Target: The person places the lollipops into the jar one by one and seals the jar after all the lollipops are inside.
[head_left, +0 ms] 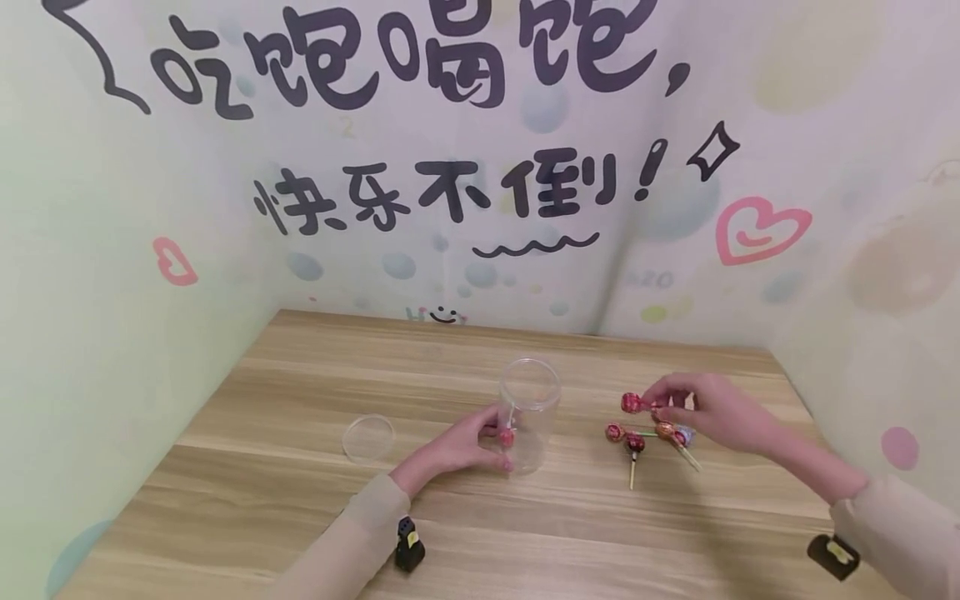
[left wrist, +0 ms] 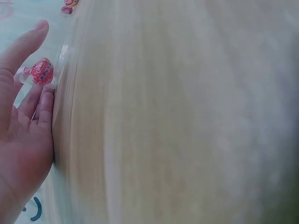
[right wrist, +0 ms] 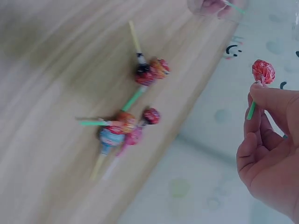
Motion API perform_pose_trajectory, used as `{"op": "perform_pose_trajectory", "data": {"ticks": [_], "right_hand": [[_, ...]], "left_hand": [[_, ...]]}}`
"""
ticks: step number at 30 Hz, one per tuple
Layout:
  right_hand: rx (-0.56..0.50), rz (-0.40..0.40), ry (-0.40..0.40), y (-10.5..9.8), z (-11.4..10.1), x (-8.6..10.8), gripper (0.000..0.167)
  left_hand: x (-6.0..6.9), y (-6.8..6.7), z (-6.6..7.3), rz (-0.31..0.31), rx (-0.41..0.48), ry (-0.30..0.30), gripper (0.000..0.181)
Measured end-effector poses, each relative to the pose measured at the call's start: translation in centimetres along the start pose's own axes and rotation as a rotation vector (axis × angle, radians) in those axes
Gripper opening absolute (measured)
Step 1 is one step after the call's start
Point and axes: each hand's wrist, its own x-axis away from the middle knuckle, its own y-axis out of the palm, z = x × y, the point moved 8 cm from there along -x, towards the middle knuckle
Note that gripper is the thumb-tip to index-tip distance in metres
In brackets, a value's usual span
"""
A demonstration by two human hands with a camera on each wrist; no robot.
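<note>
A clear cylindrical jar (head_left: 536, 437) stands upright and uncapped on the table. My left hand (head_left: 461, 443) holds its left side, thumb and fingers spread around the wall. A red-wrapped lollipop (left wrist: 43, 71) shows between thumb and fingers in the left wrist view, apparently inside the jar. My right hand (right wrist: 275, 144) pinches the green stick of another red lollipop (right wrist: 263, 72), head up, above the table. Under and beside the right hand (head_left: 708, 408) lies a loose group of several lollipops (head_left: 636, 443), with pink, blue, orange and dark red wrappers in the right wrist view (right wrist: 112, 136).
A round clear lid (head_left: 368, 438) lies flat on the wooden table (head_left: 300, 500), left of my left hand. Behind the table and along both sides stands a pale printed wall covering (head_left: 420, 275). Each sleeve has a small black device (head_left: 408, 546) near the wrist.
</note>
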Motion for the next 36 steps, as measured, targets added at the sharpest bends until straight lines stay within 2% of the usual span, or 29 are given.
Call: {"op": "perform_pose_trajectory", "data": {"ticks": [3, 10, 15, 20, 26, 36], "right_hand": [[0.004, -0.048, -0.018, -0.8, -1.2, -1.7, 0.022], [0.045, -0.092, -0.062, -2.0, -4.5, -5.5, 0.022], [0.08, -0.143, -0.087, -2.0, -7.3, -7.9, 0.02], [0.083, -0.206, -0.14, -1.1, -9.9, -9.9, 0.016], [0.051, -0.238, -0.218, 0.2, -11.9, -11.1, 0.018], [0.048, -0.268, -0.279, 2.3, -12.8, -11.7, 0.019]], "left_hand": [[0.0, 0.0, 0.0, 0.001, 0.009, -0.005, 0.064], [0.1, -0.1, -0.1, 0.009, 0.001, -0.018, 0.068], [0.1, 0.0, 0.1, 0.003, 0.0, -0.016, 0.068], [0.2, 0.0, 0.1, 0.002, -0.008, -0.028, 0.072], [0.1, 0.0, 0.1, -0.002, -0.011, -0.022, 0.068], [0.1, -0.1, 0.0, -0.008, -0.011, -0.007, 0.062]]}}
